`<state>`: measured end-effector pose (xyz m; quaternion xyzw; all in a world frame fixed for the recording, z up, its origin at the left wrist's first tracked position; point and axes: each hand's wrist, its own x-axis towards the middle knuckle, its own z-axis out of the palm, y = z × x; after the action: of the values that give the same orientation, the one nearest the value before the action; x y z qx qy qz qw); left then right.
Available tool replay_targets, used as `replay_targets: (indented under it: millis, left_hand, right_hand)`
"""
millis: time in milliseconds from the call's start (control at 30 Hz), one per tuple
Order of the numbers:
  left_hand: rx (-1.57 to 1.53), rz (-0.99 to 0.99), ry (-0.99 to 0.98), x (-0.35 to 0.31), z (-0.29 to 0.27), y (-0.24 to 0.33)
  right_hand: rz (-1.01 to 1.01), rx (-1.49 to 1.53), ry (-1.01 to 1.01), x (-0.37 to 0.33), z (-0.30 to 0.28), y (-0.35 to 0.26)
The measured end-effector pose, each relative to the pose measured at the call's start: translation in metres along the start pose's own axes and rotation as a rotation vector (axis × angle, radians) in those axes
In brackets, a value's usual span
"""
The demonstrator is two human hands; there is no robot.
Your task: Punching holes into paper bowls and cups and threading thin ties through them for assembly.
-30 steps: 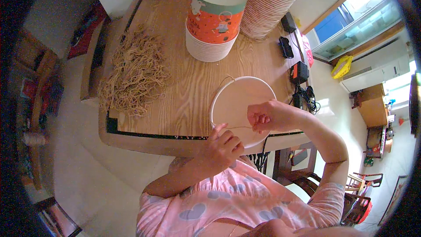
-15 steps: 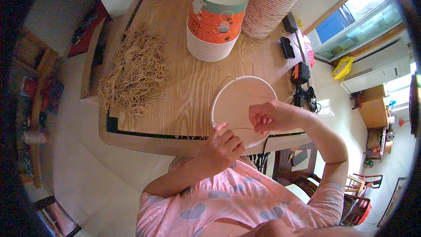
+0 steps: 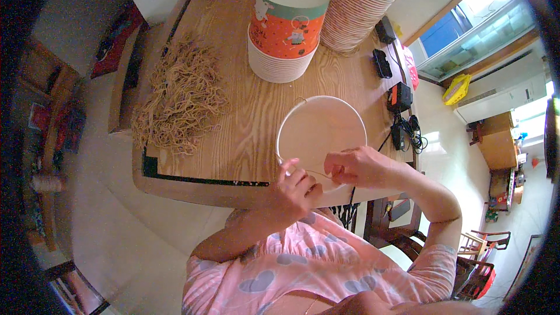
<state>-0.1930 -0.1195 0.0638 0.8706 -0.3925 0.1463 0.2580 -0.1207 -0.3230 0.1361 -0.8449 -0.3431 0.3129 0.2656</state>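
Note:
A white paper bucket (image 3: 293, 113) leans at the table's near edge, its open mouth toward me. My left hand (image 3: 296, 191) is closed on the bucket's lower left rim, its fingers curled. A thin tan cord (image 3: 315, 172) stretches from there across the mouth to my right hand (image 3: 357, 167). That hand pinches the cord with bent fingers near the lower right of the mouth. At the bucket's upper left rim a small loop of cord (image 3: 301, 101) sticks out. The fingertips of both hands are partly hidden.
A tangled heap of tan cords (image 3: 182, 96) lies on the left of the wooden table (image 3: 245, 134). Upside-down orange printed buckets (image 3: 286, 32) stand stacked at the back, beside a tall leaning stack (image 3: 364, 6). Black adapters and cables (image 3: 399, 99) line the right edge.
My right hand has moved slightly down and left, turning palm-down, and the cord between the hands now sags less level. The bucket has shifted slightly up and left.

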Motion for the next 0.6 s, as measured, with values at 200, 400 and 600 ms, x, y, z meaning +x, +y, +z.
replay_targets:
  millis: [200, 400, 600]
  left_hand:
    - [0.065, -0.07, 0.071, 0.01, -0.004, -0.002]
    - [-0.039, -0.22, -0.061, 0.027, -0.017, 0.005]
    - [-0.014, -0.14, -0.12, 0.035, -0.006, 0.005]
  right_hand:
    - [-0.058, -0.201, 0.032, -0.01, -0.003, -0.013]
    - [-0.117, -0.352, 0.103, -0.02, 0.0, -0.016]
    - [-0.113, -0.323, 0.301, -0.019, 0.011, -0.012]
